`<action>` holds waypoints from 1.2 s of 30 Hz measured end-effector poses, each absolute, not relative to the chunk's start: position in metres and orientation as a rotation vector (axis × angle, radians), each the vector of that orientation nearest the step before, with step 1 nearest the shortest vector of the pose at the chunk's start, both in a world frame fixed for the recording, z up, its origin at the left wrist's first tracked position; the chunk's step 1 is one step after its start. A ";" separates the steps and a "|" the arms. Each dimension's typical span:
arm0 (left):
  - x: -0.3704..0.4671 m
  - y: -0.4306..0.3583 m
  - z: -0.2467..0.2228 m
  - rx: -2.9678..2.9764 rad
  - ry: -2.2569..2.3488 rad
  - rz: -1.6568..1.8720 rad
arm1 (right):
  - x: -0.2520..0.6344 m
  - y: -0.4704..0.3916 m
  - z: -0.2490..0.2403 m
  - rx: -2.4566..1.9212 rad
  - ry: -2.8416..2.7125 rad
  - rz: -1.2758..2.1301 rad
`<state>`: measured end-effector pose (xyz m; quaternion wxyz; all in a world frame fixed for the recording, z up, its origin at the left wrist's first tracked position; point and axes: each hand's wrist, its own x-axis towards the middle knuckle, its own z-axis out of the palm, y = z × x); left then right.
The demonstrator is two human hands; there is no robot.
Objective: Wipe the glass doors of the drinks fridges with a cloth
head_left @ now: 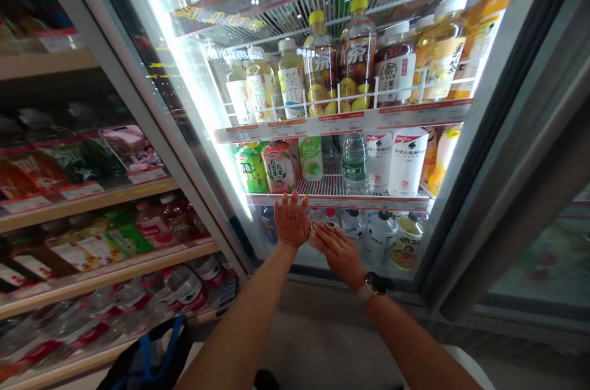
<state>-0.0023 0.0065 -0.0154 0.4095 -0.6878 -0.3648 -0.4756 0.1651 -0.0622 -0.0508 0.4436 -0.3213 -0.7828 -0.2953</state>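
Observation:
Both hands reach to the lower part of a lit drinks cooler. My left hand [292, 221] has its fingers spread just below the front edge of a shelf [341, 201], in front of the bottom row of bottles. Beside it, my right hand [337, 249] lies over a small whitish item [325, 225]; its fingers point up and left, and what the item is cannot be made out. A dark watch is on the right wrist. Above the left hand stand a red carton [279, 167] and a green carton [251, 167].
A clear green-labelled bottle [354, 164] and white bottles [408, 161] share the middle shelf. Tea bottles [357, 52] stand above. Wooden shelves [110, 267] with drinks line the left. A black bag [150, 353] is at the lower left. The metal door frame [498, 163] runs along the right.

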 end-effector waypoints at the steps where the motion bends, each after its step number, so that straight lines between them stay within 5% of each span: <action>1: -0.002 0.006 -0.015 -1.736 -0.913 -1.204 | 0.167 -0.063 -0.055 -0.770 -1.988 -0.741; 8: -0.002 0.004 -0.013 -1.756 -0.898 -1.221 | 0.186 -0.071 -0.031 -0.838 -2.071 -0.802; 18: -0.002 0.004 -0.013 -1.723 -0.921 -1.174 | 0.224 -0.068 0.045 -1.016 -1.289 -0.791; 36: 0.000 0.001 -0.005 -1.685 -0.850 -1.192 | 0.181 -0.068 -0.068 -0.728 -2.142 -0.795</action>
